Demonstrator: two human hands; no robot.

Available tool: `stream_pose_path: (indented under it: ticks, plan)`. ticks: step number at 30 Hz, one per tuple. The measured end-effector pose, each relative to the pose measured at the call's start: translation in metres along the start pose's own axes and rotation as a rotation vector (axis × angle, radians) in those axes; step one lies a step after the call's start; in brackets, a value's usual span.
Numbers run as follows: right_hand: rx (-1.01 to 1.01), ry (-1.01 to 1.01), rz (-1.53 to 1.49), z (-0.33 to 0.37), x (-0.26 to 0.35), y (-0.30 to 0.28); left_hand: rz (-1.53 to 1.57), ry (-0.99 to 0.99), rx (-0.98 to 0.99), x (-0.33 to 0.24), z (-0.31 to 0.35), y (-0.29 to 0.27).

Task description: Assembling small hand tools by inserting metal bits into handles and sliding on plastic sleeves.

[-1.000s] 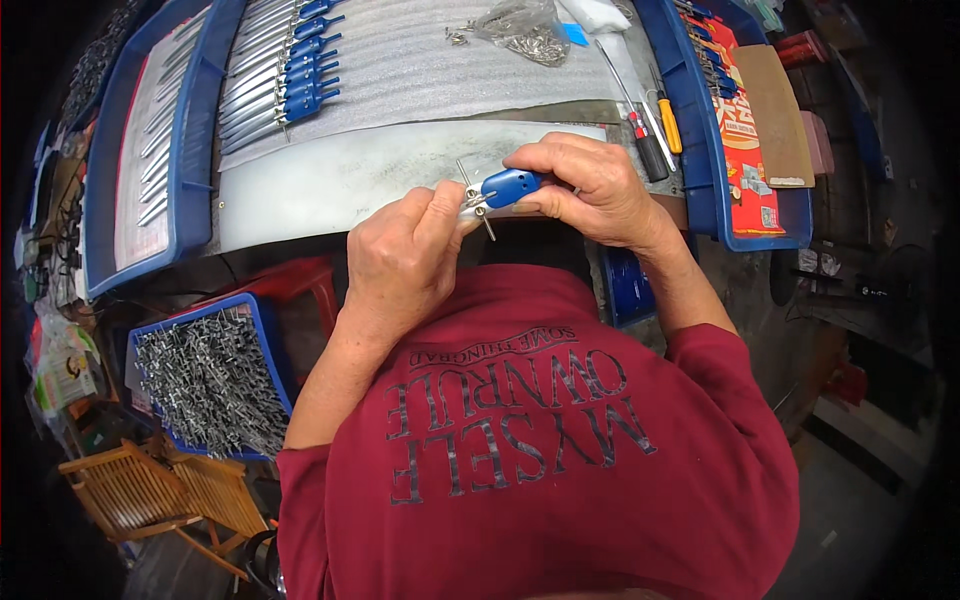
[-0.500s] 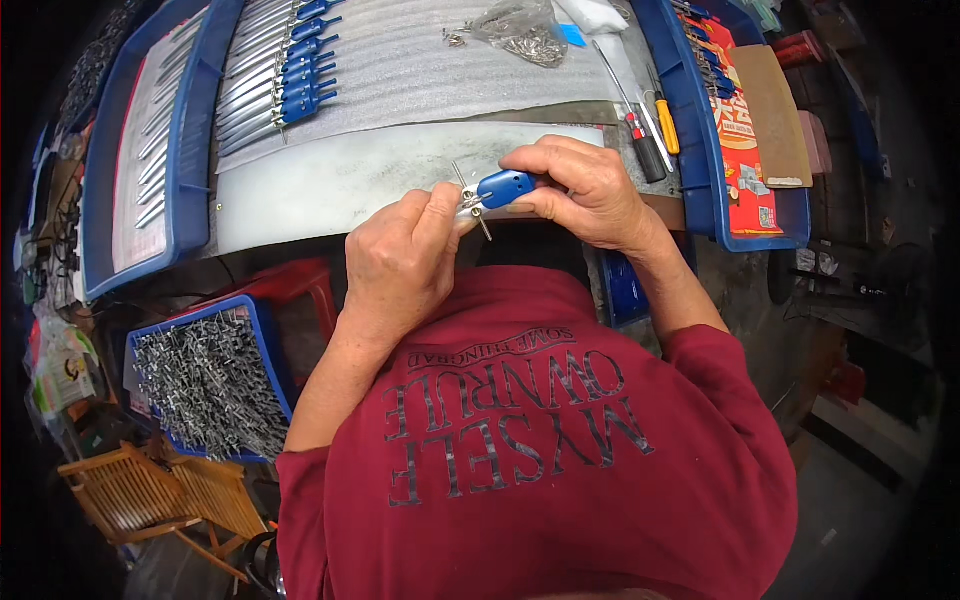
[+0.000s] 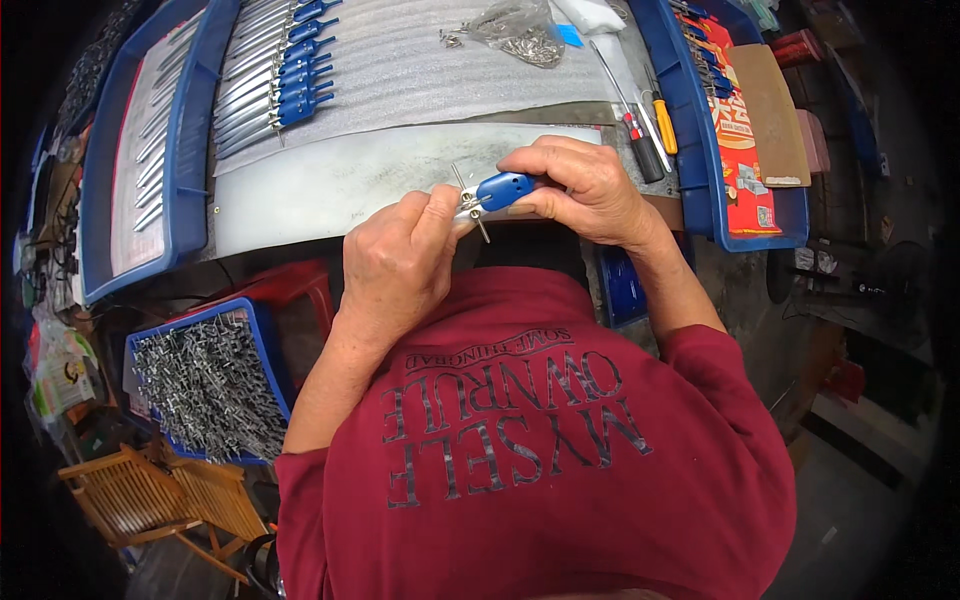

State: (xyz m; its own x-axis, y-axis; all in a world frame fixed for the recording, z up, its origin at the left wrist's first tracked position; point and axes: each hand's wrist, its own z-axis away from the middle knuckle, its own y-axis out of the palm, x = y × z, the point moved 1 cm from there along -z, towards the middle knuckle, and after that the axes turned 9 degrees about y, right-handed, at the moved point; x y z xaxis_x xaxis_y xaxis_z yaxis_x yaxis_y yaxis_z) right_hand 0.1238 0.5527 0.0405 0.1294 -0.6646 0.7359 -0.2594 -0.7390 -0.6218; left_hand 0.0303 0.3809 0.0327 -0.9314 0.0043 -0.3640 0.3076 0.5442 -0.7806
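Note:
Over the front edge of the bench, both my hands are closed on one metal part with a blue end piece (image 3: pixel 504 190). My left hand (image 3: pixel 402 255) grips the silver end of it, mostly hidden by my fingers. My right hand (image 3: pixel 588 192) pinches the blue end between thumb and fingers. Where the two ends meet, a thin metal pin (image 3: pixel 485 231) sticks out crosswise on both sides, beside small round fittings. Farther back on the left lies a row of similar silver parts with blue ends (image 3: pixel 297 107).
Blue trays flank the bench, one with silver pieces (image 3: pixel 152 182), one with a red package (image 3: pixel 740 150). A bag of small metal pieces (image 3: pixel 530 42) lies at the back, near screwdrivers (image 3: pixel 648 155). Lower left, a blue crate (image 3: pixel 262 355) holds many metal parts, near a wooden chair (image 3: pixel 135 495).

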Motion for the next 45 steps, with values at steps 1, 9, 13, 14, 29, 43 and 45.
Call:
stream_pose_path:
  ticks: [1,9,13,14,29,43,45]
  plan:
    - [-0.004,0.002,0.008,0.000,0.000,0.000,0.000,0.001,-0.001,0.000,0.000,0.000]
    - [-0.029,0.014,-0.001,-0.001,0.000,0.003,-0.018,-0.005,-0.005,0.001,0.001,0.001]
    - [-0.029,0.032,-0.012,-0.001,-0.002,0.003,-0.025,-0.009,0.008,0.003,0.000,0.002]
    - [-0.025,0.030,-0.007,-0.001,-0.002,0.003,-0.029,0.002,-0.004,0.003,0.000,0.002]
    - [0.035,0.161,0.005,0.001,-0.023,0.003,-0.104,0.045,-0.015,0.017,-0.003,0.014]
    - [-0.286,0.426,0.045,-0.021,-0.060,-0.033,-0.112,-0.022,-0.027,0.034,-0.004,0.026]
    - [-0.292,0.426,0.032,-0.029,-0.060,-0.034,-0.127,-0.034,-0.027,0.035,-0.004,0.027]
